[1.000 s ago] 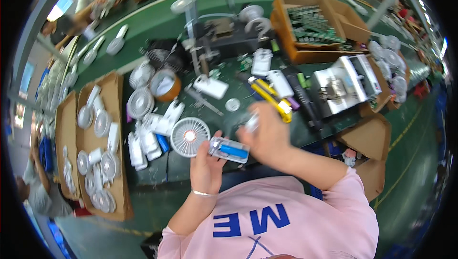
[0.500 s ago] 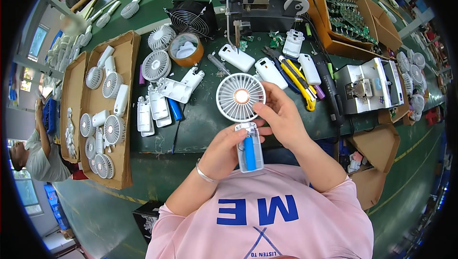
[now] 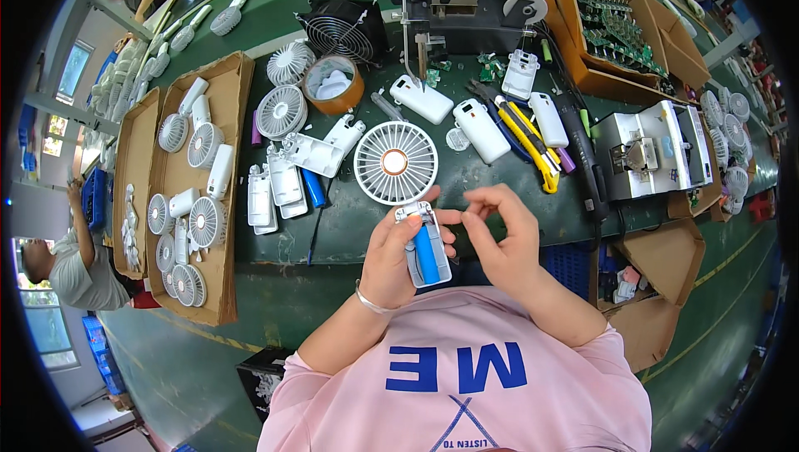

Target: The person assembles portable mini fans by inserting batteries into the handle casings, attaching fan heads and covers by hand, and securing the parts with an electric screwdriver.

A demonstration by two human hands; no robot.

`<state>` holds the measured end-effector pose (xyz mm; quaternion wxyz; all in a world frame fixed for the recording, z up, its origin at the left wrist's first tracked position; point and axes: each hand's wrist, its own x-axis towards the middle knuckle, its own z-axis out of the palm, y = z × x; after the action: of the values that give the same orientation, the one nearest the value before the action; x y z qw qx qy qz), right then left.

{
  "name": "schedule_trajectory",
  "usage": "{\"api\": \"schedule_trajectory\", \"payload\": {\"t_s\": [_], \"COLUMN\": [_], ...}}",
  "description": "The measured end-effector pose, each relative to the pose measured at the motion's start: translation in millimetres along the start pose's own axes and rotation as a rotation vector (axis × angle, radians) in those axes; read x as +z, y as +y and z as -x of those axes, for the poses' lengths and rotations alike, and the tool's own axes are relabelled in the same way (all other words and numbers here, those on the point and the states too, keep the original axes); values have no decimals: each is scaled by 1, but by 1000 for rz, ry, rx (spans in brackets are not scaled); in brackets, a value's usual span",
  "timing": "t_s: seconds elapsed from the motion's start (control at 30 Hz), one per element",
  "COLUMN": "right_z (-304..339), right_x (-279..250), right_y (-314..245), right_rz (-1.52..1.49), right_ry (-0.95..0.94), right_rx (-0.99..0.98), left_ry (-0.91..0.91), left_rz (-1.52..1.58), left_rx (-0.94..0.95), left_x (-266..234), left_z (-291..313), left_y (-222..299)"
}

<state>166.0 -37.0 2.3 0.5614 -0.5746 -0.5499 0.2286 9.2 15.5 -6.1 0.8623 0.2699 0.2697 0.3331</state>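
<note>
My left hand is closed round the opened handle of a white handheld fan, thumb on its upper part. In that handle lies a blue cylindrical battery. The round fan head points away from me, with a copper-coloured ring at its centre. Just right of the handle is my right hand, off the fan head, its thumb and fingers bent together in a pinch. Whatever lies between those fingertips is too small to make out. White handle shells, one with another blue battery, lie left of the fan.
Left stands a cardboard tray of fan parts. Ahead are a tape roll, a black cooling fan, a solder spool and white handle casings. Rightward lie a yellow cutter, a box of circuit boards and a white metal device.
My right hand has left the fan head and moved down and right, fingers now pinched. The fan has shifted slightly left, its handle tilted more. The whole view has shifted a little.
</note>
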Motion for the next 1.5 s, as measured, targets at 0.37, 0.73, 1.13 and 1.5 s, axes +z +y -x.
{"api": "schedule_trajectory", "payload": {"t_s": [0.37, 0.73, 1.13, 1.5], "right_z": [16, 26, 7, 22], "right_x": [17, 14, 3, 12], "right_y": [-14, -6, -7, -13], "right_rz": [405, 100, -778, -596], "right_ry": [-175, -296, 26, -180], "right_rx": [-41, 192, 354, 546], "left_ry": [156, 200, -69, 312], "left_rz": [-63, -497, 44, -165], "left_rx": [216, 609, -114, 588], "left_x": [16, -6, 24, 17], "left_z": [-10, -9, -1, -13], "left_y": [-11, -18, 8, -21]}}
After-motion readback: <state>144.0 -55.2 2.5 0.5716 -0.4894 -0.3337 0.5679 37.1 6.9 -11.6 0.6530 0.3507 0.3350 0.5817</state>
